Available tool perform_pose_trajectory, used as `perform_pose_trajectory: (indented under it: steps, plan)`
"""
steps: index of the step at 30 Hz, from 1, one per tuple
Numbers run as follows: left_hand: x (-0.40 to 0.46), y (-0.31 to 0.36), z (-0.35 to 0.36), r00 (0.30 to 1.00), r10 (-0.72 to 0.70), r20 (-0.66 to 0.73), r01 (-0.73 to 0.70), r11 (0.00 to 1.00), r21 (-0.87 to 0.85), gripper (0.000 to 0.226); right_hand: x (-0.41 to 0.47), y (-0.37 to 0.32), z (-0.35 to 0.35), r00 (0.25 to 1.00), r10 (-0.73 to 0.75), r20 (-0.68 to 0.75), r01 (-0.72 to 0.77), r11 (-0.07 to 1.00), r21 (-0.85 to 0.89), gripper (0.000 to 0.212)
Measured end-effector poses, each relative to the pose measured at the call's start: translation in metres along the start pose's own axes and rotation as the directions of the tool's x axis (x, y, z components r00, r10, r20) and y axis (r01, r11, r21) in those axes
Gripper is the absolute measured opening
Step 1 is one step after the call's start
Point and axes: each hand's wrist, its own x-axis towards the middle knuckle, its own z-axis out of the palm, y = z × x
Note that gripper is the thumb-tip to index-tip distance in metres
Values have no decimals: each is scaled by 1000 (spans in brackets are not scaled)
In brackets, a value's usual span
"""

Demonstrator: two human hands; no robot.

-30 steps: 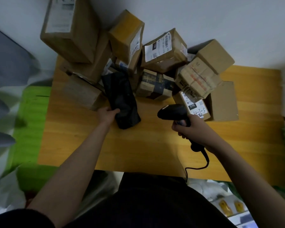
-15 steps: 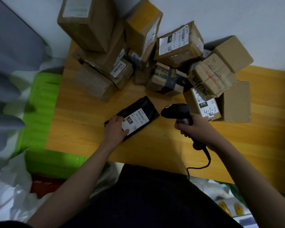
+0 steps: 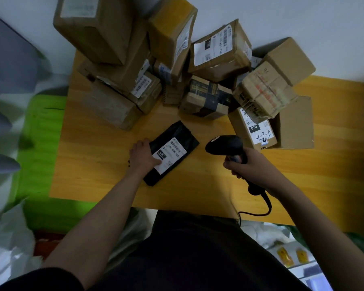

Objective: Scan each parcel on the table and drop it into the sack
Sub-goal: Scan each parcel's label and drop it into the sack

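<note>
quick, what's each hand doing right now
Left hand: grips the black parcel flat on the table.
Right hand: grips the scanner.

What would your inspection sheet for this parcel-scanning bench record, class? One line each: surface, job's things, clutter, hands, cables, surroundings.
Surface: wooden table, bare near its front edge.
Job's things: black parcel flat, label up; scanner beside it; cardboard boxes piled behind.
Clutter: nothing seen.
Hands: left hand holds the parcel; right hand grips the scanner.
Cables: scanner cable hangs over the front edge.
Surroundings: green crate, white sack.
</note>
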Motion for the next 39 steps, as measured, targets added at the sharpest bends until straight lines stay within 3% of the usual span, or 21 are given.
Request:
perform_pose_trajectory:
  steps: [2,4,6,14,19,27,39]
  plan:
    - [-1,3,-1,997,-33,75,35,999,-31,77,-1,2,-1,1000,3,-8,-3,1000,3,13]
    - [-2,4,-4,989,-35,146,58,986,-154,49,-1,2,-2,1000,1,-11,-1,1000,3,13]
    - [-5,3,-6,979,-41,201,93,961,-260,35,-2,2,-4,1000,1,-14,-1,1000,23,13]
    - [-30,3,-7,939,-38,342,206,858,-470,40,-8,-8,-25,1000,4,2,-4,970,243,14]
    - [-54,12,-14,959,3,282,182,756,-628,36,-17,-13,-37,999,-19,38,3,924,381,15]
    - [-92,55,-34,995,16,95,80,422,-903,32,-31,-15,-31,990,-72,124,6,883,468,14]
    - [-116,84,-43,1000,-15,16,20,327,-945,34,-38,-14,-38,981,-151,124,68,858,509,26]
